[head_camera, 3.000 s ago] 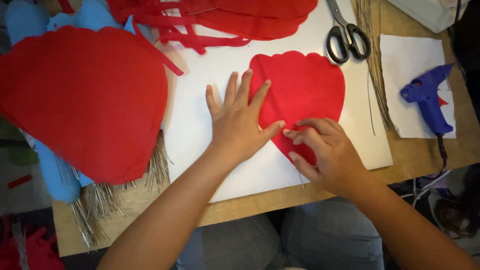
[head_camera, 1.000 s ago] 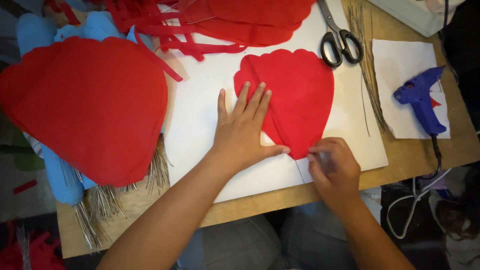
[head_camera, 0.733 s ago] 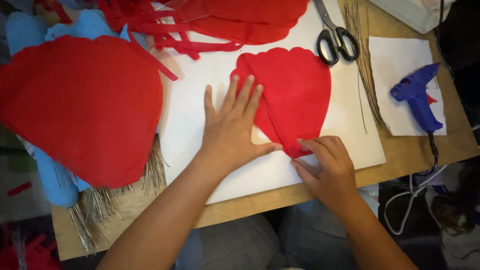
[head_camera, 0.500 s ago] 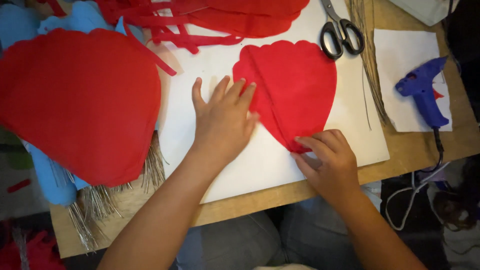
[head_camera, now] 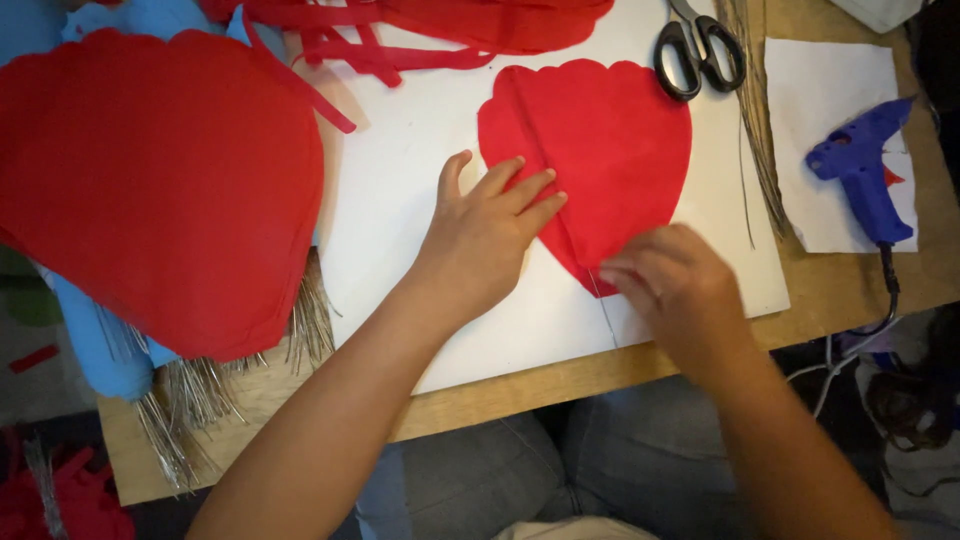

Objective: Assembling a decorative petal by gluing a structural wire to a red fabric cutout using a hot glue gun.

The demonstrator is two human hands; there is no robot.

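1. My left hand point(head_camera: 490, 235) lies flat, fingers spread, on the left edge of the red heart point(head_camera: 600, 160), pinning it to the white board point(head_camera: 400, 200). Half a second ago it sat further left of the heart; it has slid in over the fold.
2. My right hand point(head_camera: 670, 285) is at the heart's lower tip, fingers curled close; it is blurred, so I cannot tell whether it pinches the tip or the thin stick point(head_camera: 605, 315) that runs down from it.
3. The heart has turned a little since a second ago, with its tip now nearer the board's front edge.
4. I judge I am still pressing the heart down along the stick.
5. Scissors point(head_camera: 700, 50) lie above the heart, the glue gun point(head_camera: 865, 170) to its right, untouched.
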